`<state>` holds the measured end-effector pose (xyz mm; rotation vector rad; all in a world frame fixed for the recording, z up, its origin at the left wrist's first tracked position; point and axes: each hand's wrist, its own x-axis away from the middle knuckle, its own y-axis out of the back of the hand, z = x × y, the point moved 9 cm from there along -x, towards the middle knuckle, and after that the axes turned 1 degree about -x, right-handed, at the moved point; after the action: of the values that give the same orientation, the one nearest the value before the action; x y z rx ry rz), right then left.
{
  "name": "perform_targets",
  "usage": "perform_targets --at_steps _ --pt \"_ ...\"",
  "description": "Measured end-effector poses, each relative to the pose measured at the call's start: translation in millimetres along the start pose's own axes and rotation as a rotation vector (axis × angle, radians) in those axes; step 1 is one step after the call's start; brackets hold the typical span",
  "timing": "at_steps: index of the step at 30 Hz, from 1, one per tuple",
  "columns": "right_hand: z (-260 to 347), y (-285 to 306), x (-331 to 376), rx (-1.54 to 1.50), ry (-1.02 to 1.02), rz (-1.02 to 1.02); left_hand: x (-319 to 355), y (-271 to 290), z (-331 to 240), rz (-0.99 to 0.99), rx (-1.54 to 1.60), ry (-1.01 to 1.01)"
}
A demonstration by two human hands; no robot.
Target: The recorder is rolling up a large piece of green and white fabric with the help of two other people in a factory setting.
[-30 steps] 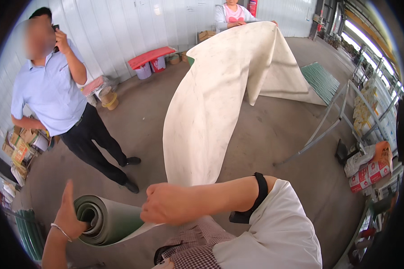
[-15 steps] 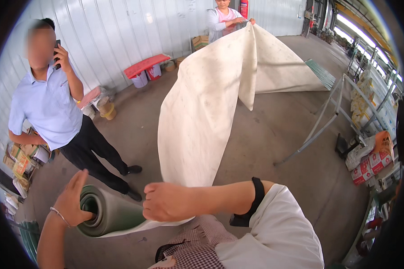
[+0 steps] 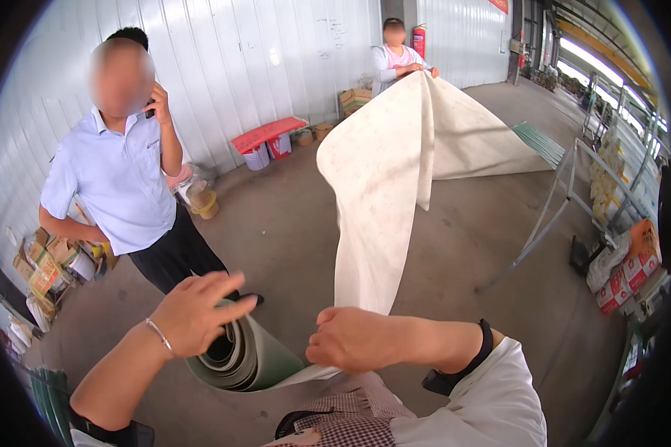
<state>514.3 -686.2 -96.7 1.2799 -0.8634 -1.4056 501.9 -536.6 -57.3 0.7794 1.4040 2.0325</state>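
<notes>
A large sheet, off-white on one face (image 3: 376,223) and green on the other, ends in a thick roll (image 3: 257,357) close in front of me. My left hand (image 3: 197,313) is open at the roll's left end, its fingers spread over the upper rim. At the roll's right side, my right hand (image 3: 358,339) is closed by the sheet's edge; its fingertips are hidden, but it appears to grip the sheet. Farther off, a person (image 3: 399,56) holds the sheet up with both hands, so it hangs in a peaked fold.
Another person (image 3: 119,171) stands at left with a phone at the ear. Buckets (image 3: 257,158) under a red board (image 3: 267,134) line the wall. A metal frame (image 3: 548,216) and sacks (image 3: 634,272) stand right. Green corrugated sheeting (image 3: 537,143) lies beyond the raised sheet.
My left hand has come up from the roll's open end, its fingers now spread above the rim. Both hands and the roll sit farther right in view. The right hand remains closed.
</notes>
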Motion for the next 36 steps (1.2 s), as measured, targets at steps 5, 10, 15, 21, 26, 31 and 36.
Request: perform_targets --at_steps 5,10,15,21,26,31,36 --pt "-22 -29 5 0.019 -0.232 0.071 75 -100 49 -0.141 0.968 1.036" --pt "11 -23 -8 0.056 -0.197 0.001 47 -69 26 0.553 0.481 0.575" --pt "51 -4 -37 0.06 -0.115 -0.01 9 12 -22 -0.11 0.02 -0.177" --pt "18 -20 -13 0.132 -0.227 -0.059 52 -59 22 -0.095 0.617 0.844" --pt "57 -11 -22 0.201 -0.051 -0.256 14 -49 -7 0.589 0.246 0.384" --pt "71 8 -29 0.228 -0.05 -0.422 -25 15 -55 -0.219 -0.212 -0.338" --pt "36 -9 -14 0.304 -0.196 -0.286 7 -33 34 -0.15 0.626 0.657"
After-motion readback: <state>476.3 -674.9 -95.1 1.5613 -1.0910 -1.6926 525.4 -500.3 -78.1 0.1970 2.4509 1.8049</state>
